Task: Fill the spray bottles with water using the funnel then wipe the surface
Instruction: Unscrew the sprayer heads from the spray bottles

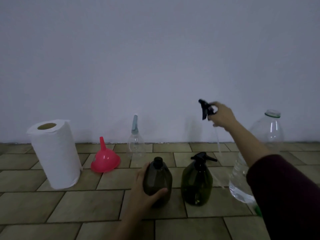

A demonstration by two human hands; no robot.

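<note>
Head view: left hand [147, 189] grips the open bottle [158, 181] steady, right hand [220, 115] pinches the spray head [206, 109] (tube dangling); park it aside, then seat the funnel [105, 159].

Dim, bluish, soft light; faint shadows, slight blur, wide-angle bowing.

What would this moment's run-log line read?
left hand: grips uncapped dark bottle | right hand: holds spray head aloft | funnel: untouched
</note>
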